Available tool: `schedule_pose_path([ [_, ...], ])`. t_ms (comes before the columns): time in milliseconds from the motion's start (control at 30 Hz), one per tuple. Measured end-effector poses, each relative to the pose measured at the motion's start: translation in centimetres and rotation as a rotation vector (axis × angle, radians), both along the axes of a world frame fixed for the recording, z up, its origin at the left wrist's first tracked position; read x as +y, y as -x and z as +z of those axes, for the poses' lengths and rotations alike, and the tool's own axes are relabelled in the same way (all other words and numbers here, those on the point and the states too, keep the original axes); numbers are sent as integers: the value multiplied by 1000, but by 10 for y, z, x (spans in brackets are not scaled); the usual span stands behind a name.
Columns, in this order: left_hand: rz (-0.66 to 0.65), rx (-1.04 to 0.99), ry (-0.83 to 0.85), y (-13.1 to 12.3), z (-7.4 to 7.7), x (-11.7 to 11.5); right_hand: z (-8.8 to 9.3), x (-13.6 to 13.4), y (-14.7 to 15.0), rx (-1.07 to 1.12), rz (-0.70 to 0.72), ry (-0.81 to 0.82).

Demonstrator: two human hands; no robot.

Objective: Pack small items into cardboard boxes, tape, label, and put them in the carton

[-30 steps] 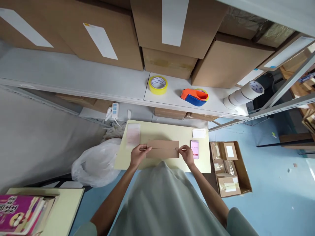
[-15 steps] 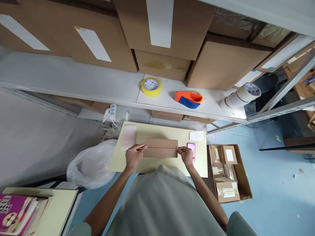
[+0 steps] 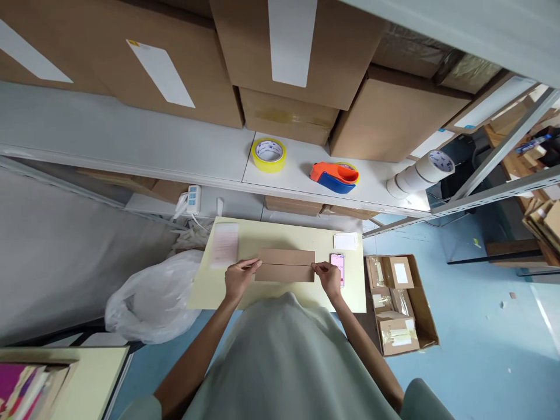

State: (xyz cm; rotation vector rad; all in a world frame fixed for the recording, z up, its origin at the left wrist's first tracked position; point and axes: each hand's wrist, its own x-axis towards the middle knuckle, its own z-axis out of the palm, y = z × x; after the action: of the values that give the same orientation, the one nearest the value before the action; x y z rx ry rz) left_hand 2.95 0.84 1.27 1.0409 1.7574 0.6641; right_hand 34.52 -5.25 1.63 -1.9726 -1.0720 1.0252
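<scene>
Grey metal shelf: While a person in a grey-green shirt works below it, the long white-topped grey metal shelf (image 3: 184,146) spans the scene.
Cartons: Large brown cardboard cartons (image 3: 249,41), several bearing white labels, stand along that shelf.
Table: A pale yellow rectangular table (image 3: 280,230) sits in front of the person.
Open carton: To the table's right, an open brown cardboard carton (image 3: 427,318) holds small tape-wrapped brown boxes (image 3: 398,337).
Plastic bag: A crumpled, translucent white plastic bag (image 3: 157,297) bulges at the table's left.
Box: A low, oblong brown cardboard box (image 3: 284,273) lies at mid-table, between the two hands.
Left hand: The left hand (image 3: 237,280) has thumb and forefinger pressed together, pinching the box's left end near its seam.
Right hand: The right hand (image 3: 329,279) pinches the right end likewise, partly covering a pink-screened phone (image 3: 338,260).
Tape: An orange-and-blue plastic tape dispenser (image 3: 335,177) and a round yellow tape roll (image 3: 269,166) rest on the shelf, well apart from both hands.
Seam: A thin dark line (image 3: 284,265) runs between the top panels. Folding appears done; no tape shows across the join, so the box seems closed but unsealed. Its contents cannot be told.
</scene>
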Motion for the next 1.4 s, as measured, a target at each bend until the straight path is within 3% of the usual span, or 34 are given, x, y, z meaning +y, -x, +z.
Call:
schedule_pose_path([
  [267,-41,-34,-34,-1,0,7,15,2,-2,-40,-19,-16],
  [500,-54,-86,-60,-16,-4,9,7,-5,-11,0,-74,9],
  [733,-66,-136,-53,-11,-6,14,0,-2,-14,66,-46,14],
  [933,-72,-89,-82,-15,0,10,3,-3,-13,64,-89,-19],
  [1167,-99,-61,-84,-15,1,13,10,0,-10,-14,-32,-40],
  [1300,-147,-24,-150,-12,11,17,22,-1,-13,-50,3,-47],
  [1400,-192,-56,-214,-8,32,25,46,6,-22,-83,23,-65],
])
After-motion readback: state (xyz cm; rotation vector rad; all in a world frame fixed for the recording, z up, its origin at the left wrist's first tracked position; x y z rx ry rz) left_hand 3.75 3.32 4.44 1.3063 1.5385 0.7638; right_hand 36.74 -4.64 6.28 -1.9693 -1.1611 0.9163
